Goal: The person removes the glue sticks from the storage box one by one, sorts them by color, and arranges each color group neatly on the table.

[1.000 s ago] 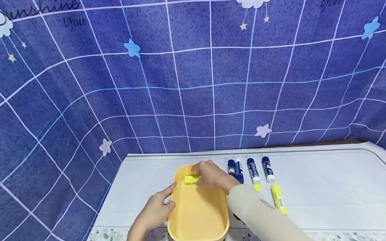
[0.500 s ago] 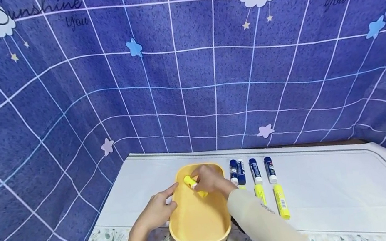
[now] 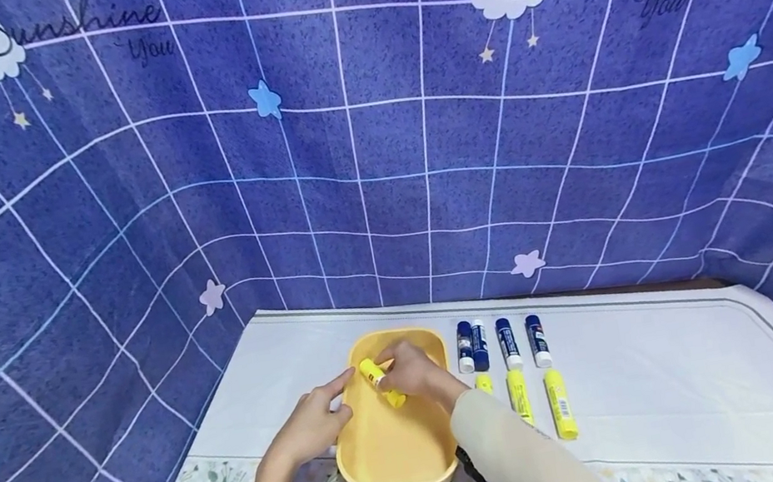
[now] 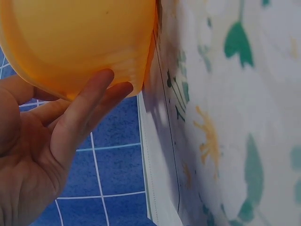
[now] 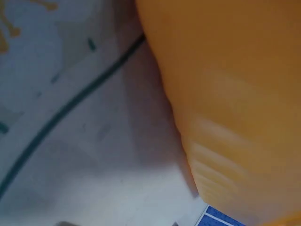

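My right hand (image 3: 410, 368) reaches into a shallow yellow plastic tray (image 3: 406, 457) and pinches a yellow glue stick (image 3: 371, 371), which lies slantwise over the tray's far left part. Around the tray's left rim, my left hand (image 3: 312, 421) has its index finger at the edge and its thumb against the outer wall. In the left wrist view, the left hand's fingers (image 4: 89, 96) lie against the tray's outer wall (image 4: 80, 42), and one finger passes behind the rim. The right wrist view shows the tray's wall (image 5: 235, 103), with the right hand hidden.
Right of the tray, several blue-and-white glue sticks (image 3: 508, 344) stand in a row on the white cloth (image 3: 667, 382). In front of them lie yellow glue sticks (image 3: 561, 405), one partly behind the right sleeve (image 3: 519, 456). A blue grid-patterned curtain (image 3: 384, 132) hangs behind.
My right hand has turned the yellow glue stick from crosswise to slanted and shifted it slightly left and nearer inside the tray. The left hand stays at the rim.
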`<action>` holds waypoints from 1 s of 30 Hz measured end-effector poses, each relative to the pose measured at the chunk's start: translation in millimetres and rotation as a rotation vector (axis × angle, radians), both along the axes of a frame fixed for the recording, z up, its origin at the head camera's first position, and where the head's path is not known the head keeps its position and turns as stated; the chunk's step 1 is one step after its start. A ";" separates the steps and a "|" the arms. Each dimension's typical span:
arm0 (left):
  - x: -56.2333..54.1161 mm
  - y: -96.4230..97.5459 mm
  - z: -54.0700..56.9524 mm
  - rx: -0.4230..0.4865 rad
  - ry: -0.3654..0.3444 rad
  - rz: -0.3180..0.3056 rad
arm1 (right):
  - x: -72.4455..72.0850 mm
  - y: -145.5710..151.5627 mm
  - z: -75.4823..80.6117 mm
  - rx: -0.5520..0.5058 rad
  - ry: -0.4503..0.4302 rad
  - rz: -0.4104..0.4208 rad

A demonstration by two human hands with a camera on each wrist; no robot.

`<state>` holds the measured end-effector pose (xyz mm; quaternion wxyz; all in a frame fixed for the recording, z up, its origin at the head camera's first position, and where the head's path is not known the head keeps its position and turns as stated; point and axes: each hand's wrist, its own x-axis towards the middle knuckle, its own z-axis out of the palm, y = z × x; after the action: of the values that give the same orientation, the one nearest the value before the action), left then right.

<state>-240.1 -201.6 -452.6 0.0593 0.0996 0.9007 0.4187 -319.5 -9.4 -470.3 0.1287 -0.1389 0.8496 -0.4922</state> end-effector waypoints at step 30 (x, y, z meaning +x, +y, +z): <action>-1.6 0.2 -2.9 -0.027 -0.030 0.031 | 19.1 15.9 53.6 -0.358 -0.076 -0.102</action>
<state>-241.7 -201.5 -455.5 0.0676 0.0787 0.9067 0.4089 -300.4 6.4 -416.7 0.1091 -0.0976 0.7490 -0.6462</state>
